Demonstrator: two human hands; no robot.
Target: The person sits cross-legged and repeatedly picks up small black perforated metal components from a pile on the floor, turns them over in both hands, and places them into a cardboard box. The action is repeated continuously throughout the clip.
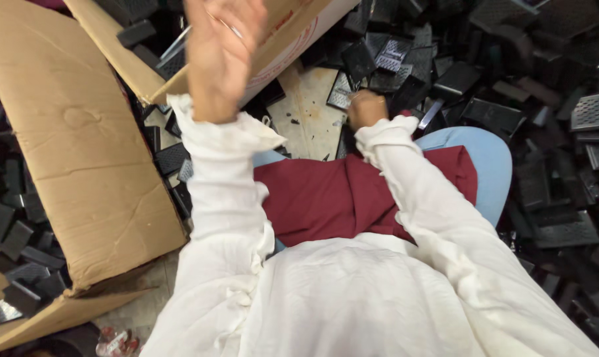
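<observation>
The left hand [221, 56] was raised at 12 o'clock, blurred, in front of the cardboard box [74, 152]. Its fingers [236, 20] looked loosely spread, gripping nothing that could be made out. The box lay open on its side at 9 o'clock, one flap [293, 33] reaching behind the raised hand.

The right hand [367, 108] was low at 1 o'clock, at the near edge of the heap of black parts [511, 99]. Its fingers were curled shut about a small dark part [344, 92], though the grip itself was hard to see. Black perforated parts covered the floor from 12 to 4 o'clock, and more lay at 8 o'clock beside the box. A bare board [309, 112] showed between the hands. A red cloth [326, 195] lay over the lap at centre, under white sleeves [418, 192].
</observation>
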